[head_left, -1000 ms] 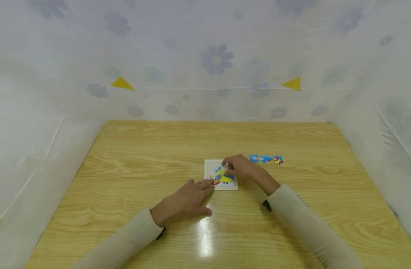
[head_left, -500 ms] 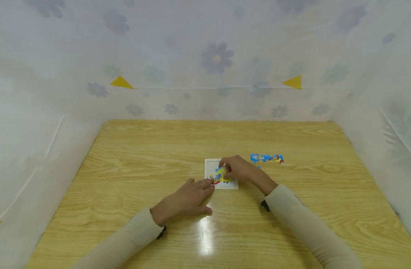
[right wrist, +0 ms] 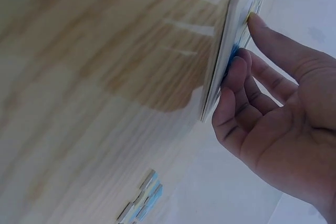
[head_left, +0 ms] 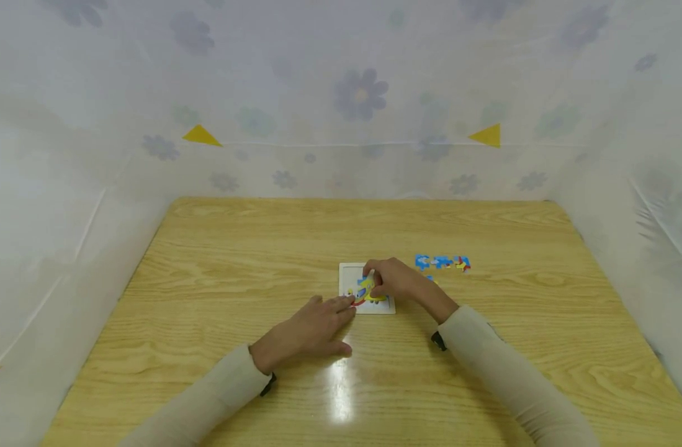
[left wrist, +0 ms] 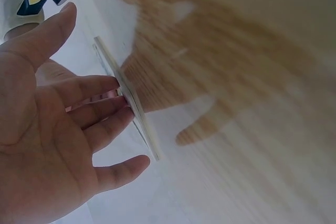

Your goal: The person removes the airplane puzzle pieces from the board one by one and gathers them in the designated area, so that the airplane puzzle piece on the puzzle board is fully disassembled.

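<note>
A small white-framed jigsaw board (head_left: 350, 271) lies on the table, partly filled with yellow, blue and red pieces. My left hand (head_left: 313, 326) rests its outstretched fingertips on the board's lower left part. In the left wrist view those fingers (left wrist: 102, 111) reach over the board's edge. From the right, my right hand (head_left: 395, 279) curls over the board and pinches a puzzle piece (head_left: 370, 285) with yellow on it, mostly covered by the fingers. The right wrist view has the thumb (right wrist: 273, 40) and bent fingertips down at the board's face.
Several loose blue, red and yellow puzzle pieces (head_left: 442, 262) lie in a row right of the board. Another blue piece (head_left: 429, 279) shows beside my right wrist. White flowered cloth (head_left: 307, 93) encloses the wood-grain table (head_left: 234, 248) at the back and sides.
My right hand has shifted slightly left and nearer the board's middle, covering more of the puzzle. A blue piece near its wrist has come into sight. The left hand stays put.
</note>
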{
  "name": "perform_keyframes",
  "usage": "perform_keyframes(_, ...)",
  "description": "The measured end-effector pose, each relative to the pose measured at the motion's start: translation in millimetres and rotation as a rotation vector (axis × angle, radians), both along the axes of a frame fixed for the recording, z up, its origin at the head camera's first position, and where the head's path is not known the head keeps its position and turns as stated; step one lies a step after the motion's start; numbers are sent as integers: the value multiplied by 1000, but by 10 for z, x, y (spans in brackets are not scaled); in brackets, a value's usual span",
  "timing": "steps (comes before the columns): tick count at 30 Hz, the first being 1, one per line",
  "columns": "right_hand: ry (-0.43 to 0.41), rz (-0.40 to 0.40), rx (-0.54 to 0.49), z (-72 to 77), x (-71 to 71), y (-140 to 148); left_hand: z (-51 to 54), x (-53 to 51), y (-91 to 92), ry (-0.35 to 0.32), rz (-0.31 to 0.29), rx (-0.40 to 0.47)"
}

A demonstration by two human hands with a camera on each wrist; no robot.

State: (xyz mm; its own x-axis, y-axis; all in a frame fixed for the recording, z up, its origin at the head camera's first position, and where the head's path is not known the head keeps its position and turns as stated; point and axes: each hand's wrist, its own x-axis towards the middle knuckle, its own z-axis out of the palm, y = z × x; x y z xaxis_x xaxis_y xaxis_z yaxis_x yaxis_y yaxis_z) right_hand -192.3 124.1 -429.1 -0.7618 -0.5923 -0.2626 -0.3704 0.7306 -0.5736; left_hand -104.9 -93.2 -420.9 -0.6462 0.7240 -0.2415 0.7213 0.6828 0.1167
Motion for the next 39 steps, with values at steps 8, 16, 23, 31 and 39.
perform_keyframes(8,6,8,-7,-11,-9,-1,3,0,4,-19,14,6)
perform_keyframes(16,62,1,-39,28,-13,-2,-1,-6,12,-13,14,-8)
perform_keyframes(23,53,-37,-80,70,-10,-14,14,-1,15,-19,15,-8)
perform_keyframes(31,75,-56,-84,86,-1,-14,7,-4,20,-10,10,-10)
perform_keyframes(39,57,-54,-107,114,-1,-19,-5,-5,14,-5,13,-6)
